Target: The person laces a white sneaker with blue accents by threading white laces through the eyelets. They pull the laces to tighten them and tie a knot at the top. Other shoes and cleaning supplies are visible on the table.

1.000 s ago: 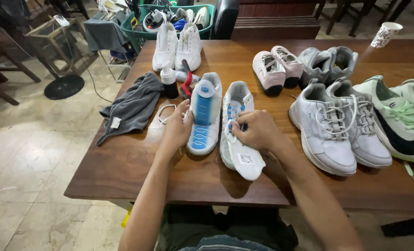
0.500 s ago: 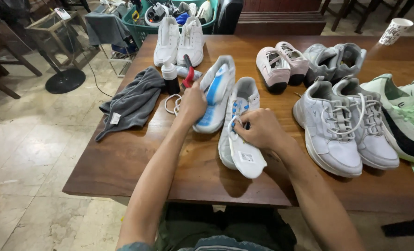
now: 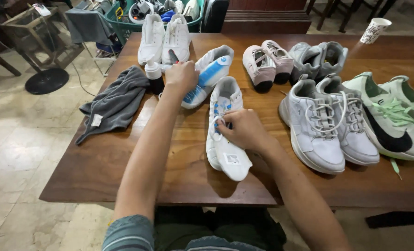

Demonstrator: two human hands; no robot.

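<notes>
Dark wooden table (image 3: 123,162) on a pale tiled floor, crowded with sneakers, seen from above by the person seated at its near edge. At its centre lies a white sneaker with blue lace loops (image 3: 225,128), toe toward the far side and tongue flopped toward the person; the right hand (image 3: 243,130) rests on its lacing, fingers pinched on the laces. Just left of it and touching, a white sneaker with a blue insole (image 3: 207,74) lies angled away. The left hand (image 3: 181,76) reaches past that shoe, fingers curled around something small beside a dark bottle with a white cap (image 3: 154,76); what it grasps cannot be made out. A grey cloth (image 3: 116,102) hangs over the table's left edge. Beyond the bottle stands a pair of plain white sneakers (image 3: 165,39), and behind them a green basket (image 3: 123,21) of supplies. To the right are a pink-and-white pair (image 3: 265,65), a grey pair (image 3: 318,58), a pale grey pair with loose laces (image 3: 330,123) and a mint-green pair (image 3: 393,116). A paper cup (image 3: 374,30) stands at the far right corner.
</notes>
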